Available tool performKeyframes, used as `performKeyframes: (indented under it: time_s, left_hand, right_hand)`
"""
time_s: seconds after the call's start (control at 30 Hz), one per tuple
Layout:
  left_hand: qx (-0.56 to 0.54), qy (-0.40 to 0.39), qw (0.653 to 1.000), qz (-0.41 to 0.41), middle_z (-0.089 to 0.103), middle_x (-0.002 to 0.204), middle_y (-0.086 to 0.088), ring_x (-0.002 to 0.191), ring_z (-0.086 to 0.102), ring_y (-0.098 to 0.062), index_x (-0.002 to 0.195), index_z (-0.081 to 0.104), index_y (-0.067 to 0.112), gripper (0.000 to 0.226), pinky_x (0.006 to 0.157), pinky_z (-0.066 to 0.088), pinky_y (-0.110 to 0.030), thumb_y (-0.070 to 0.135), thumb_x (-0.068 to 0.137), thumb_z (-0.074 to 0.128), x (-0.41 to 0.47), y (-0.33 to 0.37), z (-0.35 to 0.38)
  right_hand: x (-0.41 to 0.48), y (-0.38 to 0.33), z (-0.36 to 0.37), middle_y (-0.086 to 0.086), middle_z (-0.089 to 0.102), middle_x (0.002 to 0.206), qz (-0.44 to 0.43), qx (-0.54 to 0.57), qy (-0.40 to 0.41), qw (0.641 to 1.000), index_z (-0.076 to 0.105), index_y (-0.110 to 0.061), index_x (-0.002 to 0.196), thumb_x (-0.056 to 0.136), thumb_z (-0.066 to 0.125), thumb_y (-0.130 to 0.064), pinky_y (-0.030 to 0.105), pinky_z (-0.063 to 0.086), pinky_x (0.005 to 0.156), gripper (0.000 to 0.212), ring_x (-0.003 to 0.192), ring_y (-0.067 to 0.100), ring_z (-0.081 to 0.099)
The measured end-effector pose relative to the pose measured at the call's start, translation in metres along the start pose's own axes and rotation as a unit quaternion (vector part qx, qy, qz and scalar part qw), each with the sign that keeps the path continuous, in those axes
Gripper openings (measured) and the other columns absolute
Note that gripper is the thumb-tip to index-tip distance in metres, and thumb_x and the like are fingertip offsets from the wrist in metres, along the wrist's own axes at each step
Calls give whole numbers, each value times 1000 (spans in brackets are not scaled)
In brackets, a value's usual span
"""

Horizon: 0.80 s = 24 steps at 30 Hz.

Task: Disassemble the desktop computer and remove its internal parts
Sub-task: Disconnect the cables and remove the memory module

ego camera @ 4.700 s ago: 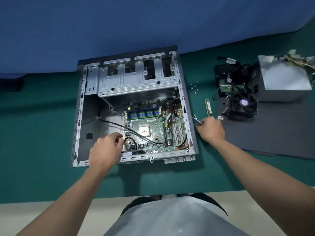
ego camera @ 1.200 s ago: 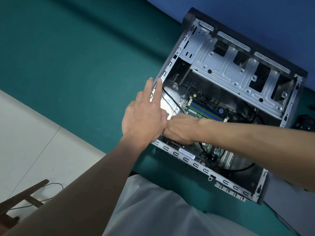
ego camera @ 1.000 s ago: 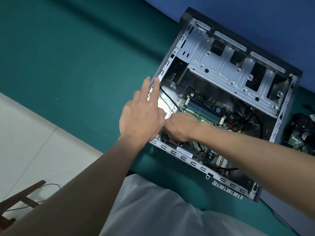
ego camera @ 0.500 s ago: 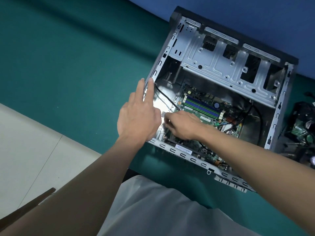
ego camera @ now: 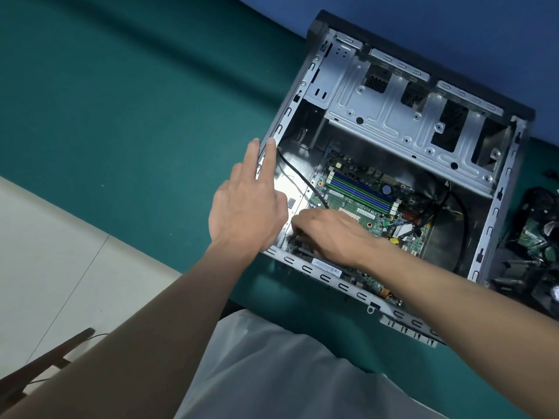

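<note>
At the motherboard's (ego camera: 372,219) near-left corner, the right hand (ego camera: 329,234) curls down, its hold hidden. The left hand (ego camera: 248,213), fingers straight, braces the left rim of the case (ego camera: 286,116). Any plug should probably come straight out, gripped by its body.

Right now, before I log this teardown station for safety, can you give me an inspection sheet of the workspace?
Surface: green mat under the case.
Job's things: computer case lying open, side panel off; motherboard inside it.
Clutter: pile of removed parts right of the case, partly out of frame.
Grips: left hand flat, straight fingers on the case's left rim; right hand curled over the motherboard's near corner, anything held is hidden.
Cables: black cable runs from the left rim to the motherboard.
Surroundings: blue backdrop behind; pale tiled floor.
</note>
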State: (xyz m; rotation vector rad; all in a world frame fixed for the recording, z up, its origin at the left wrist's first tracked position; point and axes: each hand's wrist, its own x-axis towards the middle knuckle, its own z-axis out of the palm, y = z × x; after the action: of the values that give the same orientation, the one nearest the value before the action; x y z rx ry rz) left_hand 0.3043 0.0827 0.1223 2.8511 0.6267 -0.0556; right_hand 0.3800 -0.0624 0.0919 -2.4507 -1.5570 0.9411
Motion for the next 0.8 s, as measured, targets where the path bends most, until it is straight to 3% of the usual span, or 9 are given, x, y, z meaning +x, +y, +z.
performKeyframes:
  time_s: [0.1,0.17,0.23,0.37,0.5,0.63,0.73,0.8]
  left_hand:
    - [-1,2,1000,-1,22,158,-5,111,50,-27,152,18,16,69,74,45,-39,30,89,44,0,-1,0]
    - [-2,2,1000,-1,22,158,-4,111,50,-27,152,18,16,69,74,45,-40,30,89,44,0,-1,1]
    - [-4,1,1000,-1,22,158,-5,110,51,-27,152,19,16,69,75,46,-40,30,89,45,0,0,1]
    - [-2,0,1000,-1,22,158,-4,112,51,-26,152,18,16,70,75,46,-40,31,90,44,-1,0,0]
    - [-2,-1,1000,-1,21,158,-4,111,50,-26,153,16,16,70,74,45,-39,31,90,44,0,0,-1]
    - [-1,-1,1000,0,22,158,-5,110,51,-27,152,18,16,69,73,45,-39,30,90,44,-1,0,-1]
    - [0,0,1000,3,23,158,-6,109,52,-27,152,19,15,69,73,46,-39,30,90,44,-1,-1,-1]
    - [1,-1,1000,3,23,158,-6,110,52,-27,153,18,15,70,73,46,-39,30,90,45,-1,-1,-1]
  right_hand:
    - [-3,3,2,0,53,73,-16,11,-12,1000,47,-13,82,97,44,-11,31,44,55,16,61,16,51]
    - [-5,5,4,0,46,60,-11,-11,-15,1000,43,-15,84,101,29,-41,27,33,45,34,47,14,39]
    - [-5,4,5,2,37,49,1,-42,2,999,38,-17,83,98,15,-54,26,24,42,46,41,15,28]
    - [-3,4,3,2,29,45,32,38,3,999,29,-24,64,102,15,-37,30,31,47,42,43,16,21]
    - [2,-1,-3,2,34,50,4,17,18,1000,29,-20,70,99,13,-34,30,26,43,36,46,14,24]
    - [2,-2,-3,4,35,48,1,-34,11,999,34,-19,76,100,17,-48,30,26,41,41,41,13,24]
    - [1,0,2,1,26,47,16,17,33,999,26,-24,64,102,15,-38,32,32,43,42,43,15,20]
    - [1,1,2,0,32,51,23,29,31,999,32,-23,67,98,9,-36,30,29,43,41,45,13,25]
